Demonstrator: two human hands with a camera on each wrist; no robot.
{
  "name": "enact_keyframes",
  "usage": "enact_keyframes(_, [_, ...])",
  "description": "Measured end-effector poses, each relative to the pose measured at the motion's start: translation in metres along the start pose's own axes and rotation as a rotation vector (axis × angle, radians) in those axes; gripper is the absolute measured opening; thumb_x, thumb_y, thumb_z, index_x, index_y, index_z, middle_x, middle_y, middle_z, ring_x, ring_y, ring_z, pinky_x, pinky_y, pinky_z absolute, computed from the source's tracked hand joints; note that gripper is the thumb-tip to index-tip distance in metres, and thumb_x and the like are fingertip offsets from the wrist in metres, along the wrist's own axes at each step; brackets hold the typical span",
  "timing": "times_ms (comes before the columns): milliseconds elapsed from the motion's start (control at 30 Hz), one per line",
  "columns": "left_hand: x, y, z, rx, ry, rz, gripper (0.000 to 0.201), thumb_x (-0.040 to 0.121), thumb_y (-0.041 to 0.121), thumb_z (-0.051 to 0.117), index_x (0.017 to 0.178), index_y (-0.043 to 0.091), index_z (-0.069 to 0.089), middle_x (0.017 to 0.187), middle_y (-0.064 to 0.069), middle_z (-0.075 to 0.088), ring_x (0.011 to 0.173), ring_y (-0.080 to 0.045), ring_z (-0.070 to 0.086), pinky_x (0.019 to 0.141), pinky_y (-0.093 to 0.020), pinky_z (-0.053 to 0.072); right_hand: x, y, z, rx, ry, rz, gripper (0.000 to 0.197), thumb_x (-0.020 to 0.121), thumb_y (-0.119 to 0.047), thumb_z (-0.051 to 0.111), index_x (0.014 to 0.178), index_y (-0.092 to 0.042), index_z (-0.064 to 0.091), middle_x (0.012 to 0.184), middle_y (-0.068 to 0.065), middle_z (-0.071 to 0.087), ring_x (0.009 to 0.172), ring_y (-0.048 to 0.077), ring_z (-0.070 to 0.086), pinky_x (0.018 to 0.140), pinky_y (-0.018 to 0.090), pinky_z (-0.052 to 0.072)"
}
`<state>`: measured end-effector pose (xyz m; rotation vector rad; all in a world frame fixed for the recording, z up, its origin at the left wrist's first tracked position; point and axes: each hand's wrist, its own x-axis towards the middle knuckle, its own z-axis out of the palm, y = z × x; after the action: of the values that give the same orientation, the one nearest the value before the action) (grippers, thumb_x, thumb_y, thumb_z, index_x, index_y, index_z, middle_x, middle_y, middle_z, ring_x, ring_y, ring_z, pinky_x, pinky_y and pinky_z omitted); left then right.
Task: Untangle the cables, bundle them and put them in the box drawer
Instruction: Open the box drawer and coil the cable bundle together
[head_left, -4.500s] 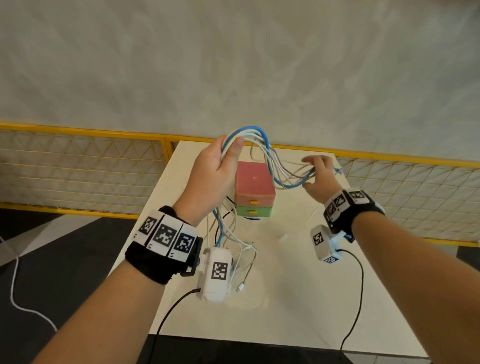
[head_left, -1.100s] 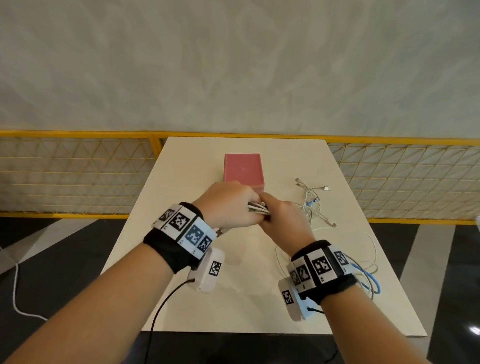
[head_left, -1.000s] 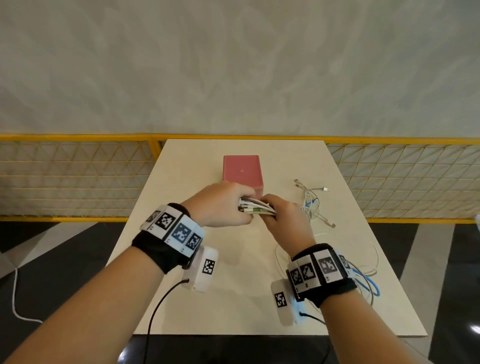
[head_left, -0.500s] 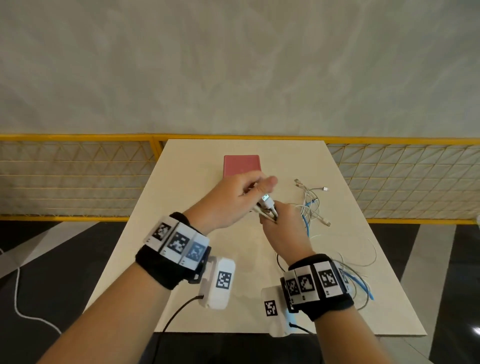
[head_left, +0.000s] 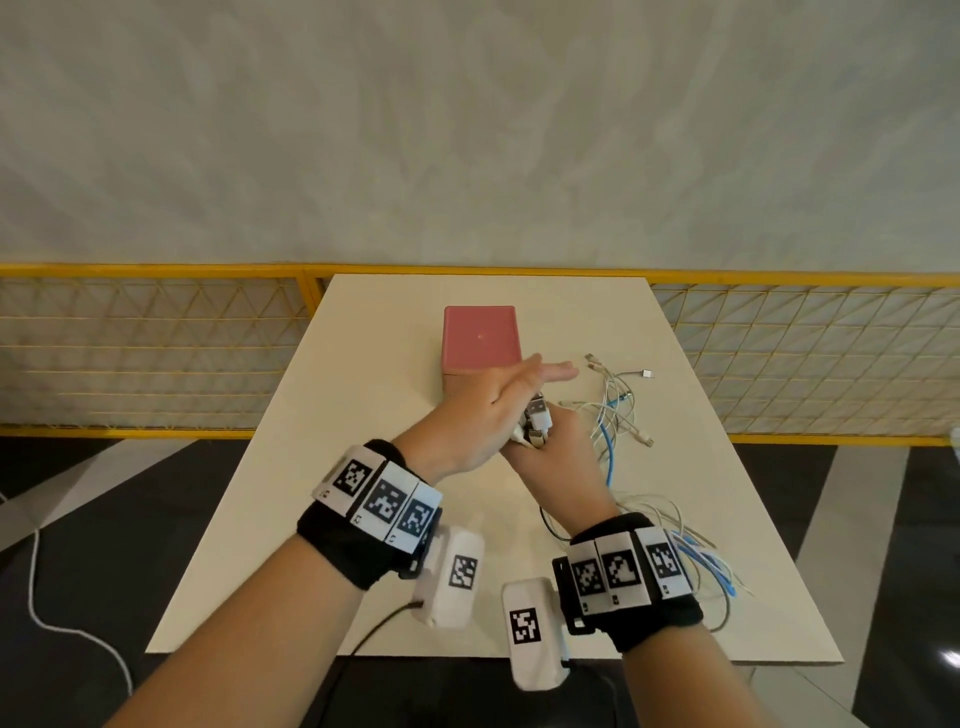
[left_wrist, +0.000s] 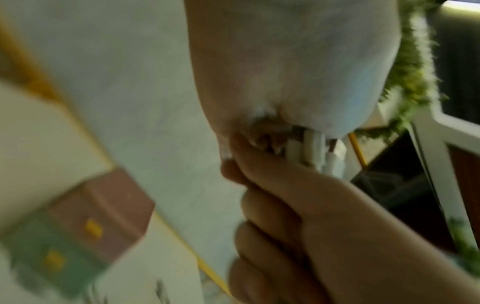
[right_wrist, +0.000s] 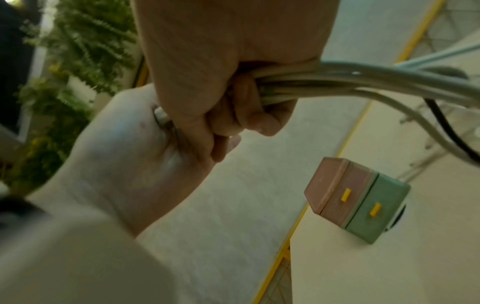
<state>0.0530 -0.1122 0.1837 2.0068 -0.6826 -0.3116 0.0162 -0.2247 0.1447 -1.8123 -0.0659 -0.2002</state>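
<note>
Standing on a cream rectangular tabletop (head_left: 363, 467) is a small box of two stacked drawers (right_wrist: 355, 197), pink over green, each with a yellow pull; both drawer fronts sit flush and nothing of their insides shows. Behind the box runs a yellow wire-mesh railing (head_left: 156, 353) beneath a pale marbled wall (head_left: 467, 130). A thin white cord (head_left: 36, 597) trails over the dark floor left of the table. Right of the box lie the loose ends of the white and blue charging cables (head_left: 618, 410); more loops spill toward the table's near right corner. Just in front of the box, the right hand (head_left: 550, 457) is fisted around the gathered cable ends, plugs sticking up. The left hand (head_left: 498, 410) lies flat-fingered against those plugs, grasping nothing.
</note>
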Motion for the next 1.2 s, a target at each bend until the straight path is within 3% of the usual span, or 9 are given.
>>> enact_keyframes(233, [-0.002,0.020,-0.002,0.118,-0.100,0.023,0.047,0.105,0.039,0.026,0.144,0.023,0.048,0.158,0.012,0.030,0.146,0.001,0.018,0.120,-0.021,0.012,0.000,-0.003,-0.003,0.011,-0.020,-0.026,0.014,0.075,-0.002,0.069,0.083,-0.006,0.059,0.062,-0.006,0.059,0.053,-0.003,0.054,0.052,0.016,0.041])
enact_keyframes(333, [-0.001,0.021,-0.003,0.185,-0.082,0.031,0.050,0.104,0.041,0.026,0.146,0.021,0.045,0.153,0.008,0.040,0.142,-0.001,0.030,0.118,-0.021,0.021,0.000,-0.004,-0.005,-0.011,-0.005,-0.028,0.042,0.074,-0.009,0.072,0.111,-0.015,0.052,0.084,-0.007,0.064,0.075,-0.005,0.062,0.063,0.015,0.048])
enact_keyframes(433, [0.001,0.023,-0.003,0.077,0.133,0.147,0.033,0.104,0.029,0.041,0.122,0.012,0.062,0.118,0.002,0.064,0.112,-0.005,0.057,0.097,-0.016,0.042,0.002,-0.003,-0.003,0.043,0.009,-0.037,0.072,0.072,-0.012,0.075,0.132,-0.016,0.034,0.106,-0.007,0.060,0.094,-0.005,0.060,0.075,0.012,0.049])
enact_keyframes(533, [0.004,0.016,0.004,0.239,0.167,0.195,0.020,0.101,0.029,0.050,0.106,0.014,0.062,0.101,0.003,0.058,0.099,-0.012,0.054,0.088,-0.022,0.042,0.002,-0.002,0.000,0.065,0.039,-0.054,0.103,0.069,-0.020,0.075,0.146,-0.010,0.008,0.119,-0.021,0.046,0.108,-0.018,0.049,0.090,0.015,0.046])
enact_keyframes(667, [0.002,0.015,0.003,0.072,0.256,0.148,0.036,0.105,0.030,0.035,0.098,0.010,0.064,0.097,-0.004,0.062,0.095,-0.014,0.056,0.088,-0.020,0.040,0.001,-0.007,-0.006,0.101,0.050,-0.026,0.108,0.075,-0.002,0.075,0.149,-0.017,-0.002,0.096,-0.028,0.048,0.080,-0.030,0.051,0.068,-0.003,0.040])
enact_keyframes(767, [0.000,0.020,0.006,-0.046,0.213,0.119,0.047,0.106,0.032,0.028,0.090,0.004,0.062,0.088,-0.013,0.062,0.080,-0.014,0.057,0.081,-0.022,0.043,0.004,-0.002,-0.006,0.098,0.063,-0.012,0.108,0.075,-0.001,0.074,0.149,-0.019,-0.002,0.098,-0.026,0.049,0.081,-0.028,0.051,0.070,-0.003,0.040])
enact_keyframes(933, [0.002,0.020,0.005,0.216,0.108,0.194,0.036,0.090,0.048,0.059,0.081,0.013,0.054,0.079,0.001,0.055,0.075,-0.015,0.054,0.071,-0.032,0.045,0.008,0.006,-0.007,0.052,-0.038,0.032,0.068,0.082,0.003,0.065,0.140,0.004,0.030,0.087,-0.022,0.042,0.077,-0.009,0.048,0.065,-0.006,0.038])
enact_keyframes(1067, [0.001,0.021,-0.011,0.131,-0.093,0.064,0.032,0.081,0.029,0.079,0.101,0.015,0.059,0.091,0.000,0.066,0.082,-0.020,0.065,0.071,-0.034,0.055,0.008,0.011,-0.011,0.135,-0.090,0.034,0.112,0.076,0.010,0.067,0.148,-0.023,-0.014,0.091,-0.012,0.056,0.065,-0.009,0.059,0.055,0.011,0.045])
enact_keyframes(1200, [0.000,0.027,-0.027,0.139,-0.215,0.047,0.025,0.086,0.022,0.074,0.107,0.020,0.060,0.100,0.006,0.065,0.090,-0.017,0.066,0.080,-0.032,0.054,0.012,0.015,-0.010,0.298,-0.135,0.054,0.122,0.070,0.018,0.069,0.147,-0.034,-0.011,0.109,-0.018,0.052,0.092,0.000,0.062,0.061,0.020,0.054])
